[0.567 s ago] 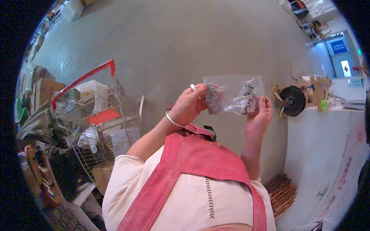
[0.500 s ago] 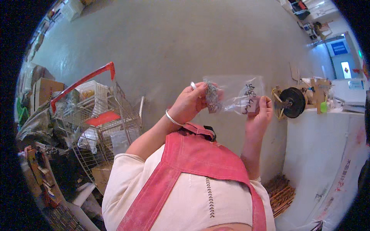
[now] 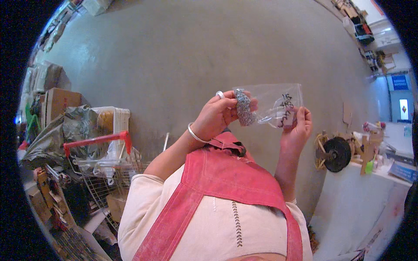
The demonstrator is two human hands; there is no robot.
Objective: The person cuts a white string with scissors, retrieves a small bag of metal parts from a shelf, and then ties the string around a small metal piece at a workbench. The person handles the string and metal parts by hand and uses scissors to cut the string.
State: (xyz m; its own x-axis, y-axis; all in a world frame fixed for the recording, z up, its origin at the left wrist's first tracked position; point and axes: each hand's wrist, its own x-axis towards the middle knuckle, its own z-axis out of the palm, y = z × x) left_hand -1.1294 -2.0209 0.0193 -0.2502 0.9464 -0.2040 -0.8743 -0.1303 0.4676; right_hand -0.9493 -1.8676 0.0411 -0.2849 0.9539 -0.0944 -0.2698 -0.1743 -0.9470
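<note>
A clear plastic bag [image 3: 270,96] with dark handwriting on it is stretched between my two hands. Small silvery-grey metal pieces, too small to tell apart, make a heap [image 3: 245,108] at the bag's left end. My left hand [image 3: 216,115], with a ring and a white bangle, grips that end; its fingers pass behind the bag and show partly through the plastic. At the lower right corner my right hand [image 3: 298,124] pinches the bag between thumb and fingers.
To the left stands a wire cart [image 3: 98,174] with a red handle [image 3: 96,141], near a cardboard box [image 3: 61,106] and grey sheeting [image 3: 52,139]. On the right a black reel [image 3: 336,154] sits by a white counter [image 3: 348,195]. Grey floor [image 3: 174,48] stretches ahead.
The view has shifted, so the cart and the reel appear lower. The metal pieces now show more plainly at the bag's left end. Both hands keep their hold.
</note>
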